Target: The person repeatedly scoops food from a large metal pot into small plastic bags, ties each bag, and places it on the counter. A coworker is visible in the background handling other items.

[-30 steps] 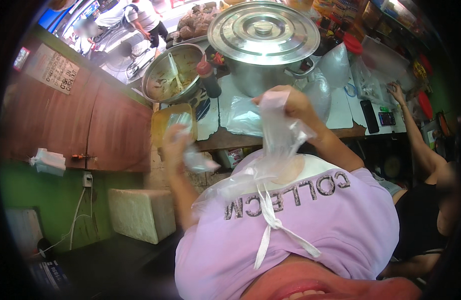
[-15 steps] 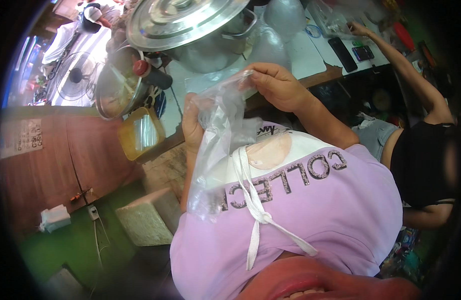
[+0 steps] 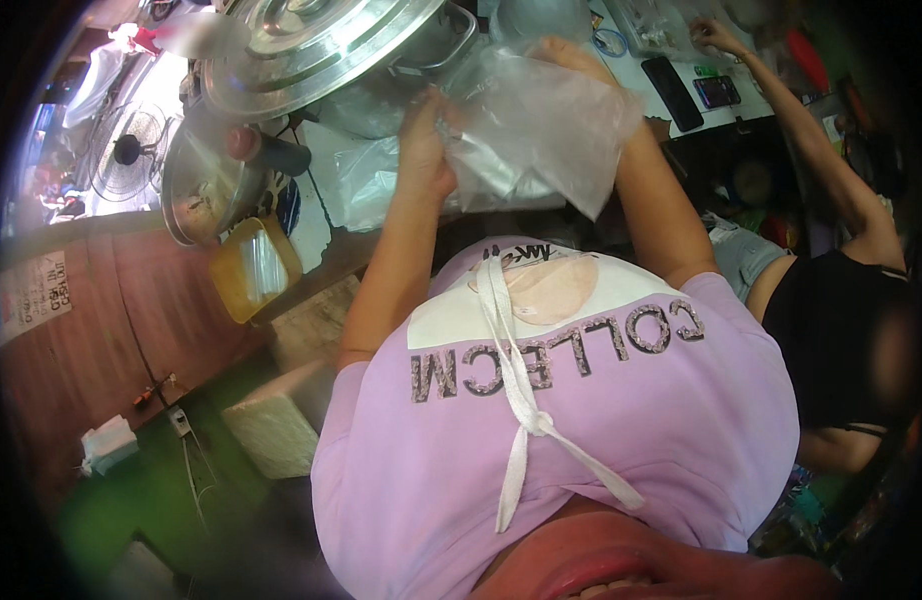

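Observation:
A clear plastic bag (image 3: 541, 125) is stretched between my two hands, above the near edge of the table. My left hand (image 3: 426, 145) grips its left side, fingers closed on the plastic. At the bag's upper right, my right hand (image 3: 571, 58) holds the other side; part of it is hidden behind the plastic. Beneath and to the left, more clear plastic (image 3: 364, 190) lies on the table. Just beyond my left hand stands a large metal pot (image 3: 371, 105) with its lid (image 3: 326, 50) on.
To the left are a metal basin (image 3: 171, 190), a dark bottle with a red cap (image 3: 281, 155) and a yellow container (image 3: 231, 300) holding clear plastic. Two phones (image 3: 671, 93) lie at right. A person in a black top (image 3: 831, 330) reaches toward a clear tray (image 3: 646, 30).
Both hands have moved forward, away from my chest and over the table. The bag, hanging bunched before, is now spread wider between them.

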`<state>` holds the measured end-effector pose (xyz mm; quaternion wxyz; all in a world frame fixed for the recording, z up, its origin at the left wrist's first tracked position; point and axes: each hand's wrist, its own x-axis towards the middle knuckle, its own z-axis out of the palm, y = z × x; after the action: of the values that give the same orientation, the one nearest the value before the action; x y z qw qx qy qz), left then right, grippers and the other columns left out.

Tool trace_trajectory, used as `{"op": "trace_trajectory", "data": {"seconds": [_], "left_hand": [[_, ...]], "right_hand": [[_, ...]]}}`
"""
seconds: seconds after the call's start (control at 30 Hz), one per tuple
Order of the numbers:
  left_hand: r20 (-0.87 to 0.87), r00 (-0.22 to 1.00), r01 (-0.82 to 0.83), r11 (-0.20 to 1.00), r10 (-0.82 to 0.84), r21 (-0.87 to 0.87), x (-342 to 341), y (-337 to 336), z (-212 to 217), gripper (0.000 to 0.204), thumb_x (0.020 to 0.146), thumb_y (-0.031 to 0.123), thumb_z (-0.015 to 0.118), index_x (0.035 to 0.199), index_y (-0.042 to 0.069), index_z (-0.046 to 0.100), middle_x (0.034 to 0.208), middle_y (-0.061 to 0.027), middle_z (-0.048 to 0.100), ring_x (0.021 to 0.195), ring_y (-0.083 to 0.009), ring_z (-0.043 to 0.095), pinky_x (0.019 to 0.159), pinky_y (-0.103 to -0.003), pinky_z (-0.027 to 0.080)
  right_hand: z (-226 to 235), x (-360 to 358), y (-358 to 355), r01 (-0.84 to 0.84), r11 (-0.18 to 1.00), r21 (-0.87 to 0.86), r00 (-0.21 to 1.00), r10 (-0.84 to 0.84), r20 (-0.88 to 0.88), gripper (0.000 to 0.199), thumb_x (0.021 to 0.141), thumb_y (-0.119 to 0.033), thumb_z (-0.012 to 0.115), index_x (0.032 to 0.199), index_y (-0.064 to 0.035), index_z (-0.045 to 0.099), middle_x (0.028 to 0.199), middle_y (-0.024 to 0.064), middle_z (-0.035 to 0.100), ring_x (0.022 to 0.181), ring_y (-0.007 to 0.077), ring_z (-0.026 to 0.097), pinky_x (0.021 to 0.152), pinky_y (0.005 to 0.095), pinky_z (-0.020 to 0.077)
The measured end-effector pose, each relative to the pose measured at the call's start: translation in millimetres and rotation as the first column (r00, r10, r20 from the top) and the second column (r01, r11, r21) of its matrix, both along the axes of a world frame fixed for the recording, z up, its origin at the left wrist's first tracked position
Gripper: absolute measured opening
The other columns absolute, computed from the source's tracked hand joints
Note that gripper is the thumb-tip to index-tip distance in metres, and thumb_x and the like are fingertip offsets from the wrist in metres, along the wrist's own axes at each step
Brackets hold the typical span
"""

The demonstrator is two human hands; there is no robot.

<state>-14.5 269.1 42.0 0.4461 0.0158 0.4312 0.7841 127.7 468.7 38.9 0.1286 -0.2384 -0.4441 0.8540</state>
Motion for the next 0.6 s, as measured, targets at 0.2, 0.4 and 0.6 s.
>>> {"op": "trace_trajectory", "data": {"seconds": [0.2, 0.4, 0.6], "left_hand": [[-0.040, 0.996, 0.077, 0.989, -0.082, -0.127, 7.7, 8.6, -93.3, 0.025, 0.098, 0.025, 0.051, 0.111, 0.005, 0.056, 0.098, -0.0080, 0.061, 0.086, -0.0194, 0.061, 0.077, -0.036, 0.052], [-0.210, 0.958, 0.124, 0.941, -0.197, -0.316, -2.1, 6.9, -117.0, 0.024, 0.099, 0.027, 0.050, 0.110, 0.005, 0.052, 0.094, -0.0058, 0.057, 0.080, -0.0169, 0.056, 0.067, -0.034, 0.051], [-0.041, 0.991, 0.115, 0.971, -0.126, -0.212, -12.8, 2.0, -81.8, 0.025, 0.089, 0.014, 0.061, 0.111, 0.017, 0.049, 0.112, -0.0062, 0.055, 0.101, -0.0216, 0.055, 0.085, -0.042, 0.051]], "right_hand": [[-140.4, -10.4, -20.4, -0.001, 0.989, -0.147, 0.983, 0.028, 0.181, 0.030, 0.094, -0.020, 0.061, 0.116, -0.0006, 0.061, 0.108, 0.0123, 0.068, 0.094, 0.0207, 0.068, 0.077, 0.0376, 0.0580], [-126.5, -17.8, -28.4, 0.092, 0.991, 0.092, 0.935, -0.118, 0.333, 0.025, 0.094, -0.021, 0.060, 0.111, -0.0015, 0.061, 0.095, 0.0090, 0.066, 0.080, 0.0182, 0.064, 0.067, 0.0325, 0.0535], [-117.3, -20.3, -10.0, 0.150, 0.966, 0.212, 0.955, -0.197, 0.223, 0.028, 0.091, -0.025, 0.065, 0.109, -0.0028, 0.062, 0.094, 0.0106, 0.067, 0.081, 0.0184, 0.065, 0.067, 0.0314, 0.0519]]}}
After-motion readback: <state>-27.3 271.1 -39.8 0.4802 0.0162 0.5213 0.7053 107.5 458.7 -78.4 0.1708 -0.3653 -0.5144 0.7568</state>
